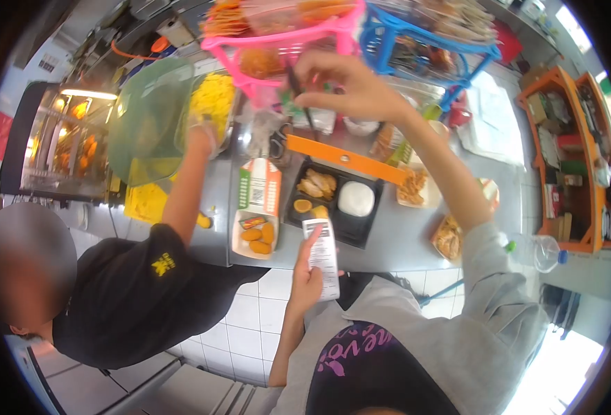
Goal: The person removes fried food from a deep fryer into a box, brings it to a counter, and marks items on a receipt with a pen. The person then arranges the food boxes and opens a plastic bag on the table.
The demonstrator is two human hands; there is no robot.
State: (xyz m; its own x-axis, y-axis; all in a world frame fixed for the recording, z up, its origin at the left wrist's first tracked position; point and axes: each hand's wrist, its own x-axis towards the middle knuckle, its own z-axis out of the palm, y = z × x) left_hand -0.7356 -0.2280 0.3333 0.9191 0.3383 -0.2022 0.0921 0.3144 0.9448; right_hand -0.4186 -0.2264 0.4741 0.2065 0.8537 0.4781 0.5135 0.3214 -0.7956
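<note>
My left hand [307, 280] holds a printed paper slip [324, 266] at the table's front edge, fingers closed on it. Just beyond the slip lies a black compartment tray [343, 225] with chicken pieces [317, 183], a halved egg [303, 206] and a white mound of rice [356, 199]. An orange strip [347, 160] crosses the tray's far edge. My right hand [333, 86] is raised before the pink basket [285, 34], its fingers curled round a thin black utensil [301, 90] pointing down. Left of the tray, an open carton [253, 232] holds several golden nuggets [260, 237] and a sachet.
On the left, a co-worker in a black shirt [139, 297] reaches a gloved hand [207, 135] into a container of yellow food [213, 100]. A blue basket [433, 48] stands at the back. Food boxes [448, 237] and a plastic bottle [537, 252] are on the right.
</note>
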